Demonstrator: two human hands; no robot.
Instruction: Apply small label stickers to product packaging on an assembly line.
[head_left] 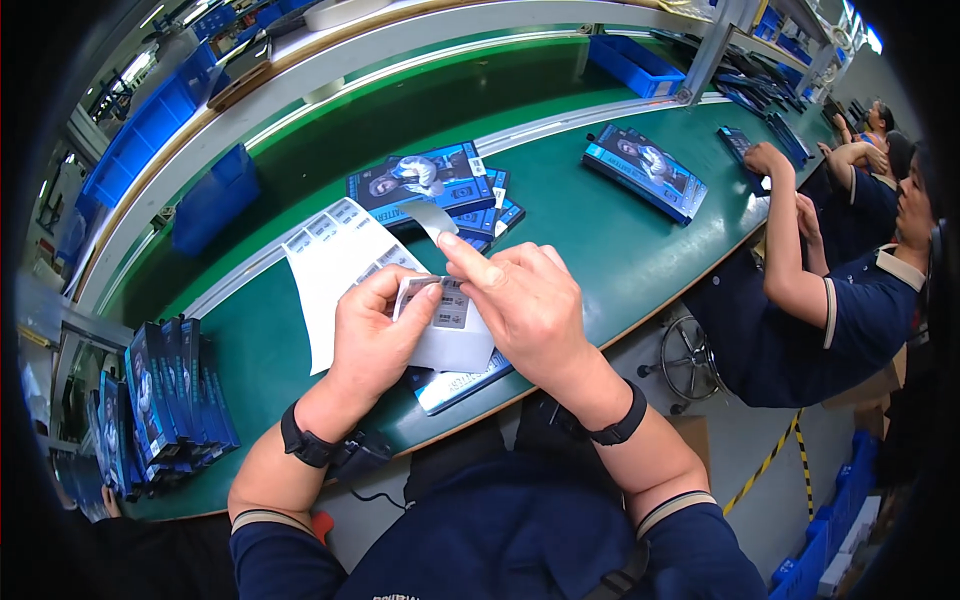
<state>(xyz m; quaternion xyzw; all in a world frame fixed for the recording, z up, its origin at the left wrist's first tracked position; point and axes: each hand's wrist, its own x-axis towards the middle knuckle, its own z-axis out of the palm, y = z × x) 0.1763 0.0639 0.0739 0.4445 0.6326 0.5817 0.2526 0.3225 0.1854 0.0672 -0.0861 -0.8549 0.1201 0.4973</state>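
Clamping the fingers (378, 288) of the left hand (365, 335) on a small label sheet (450, 342), thumb pressing its face, holding it above a blue printed box (460, 388) on the green workbench (600, 265)! Pointing the right hand's (530, 310) index finger up at a curled white strip (430, 215), pinching or merely touching: can't tell. Working beside a larger label sheet (335, 275) to the left, near stacked blue boxes (420, 178) beyond.
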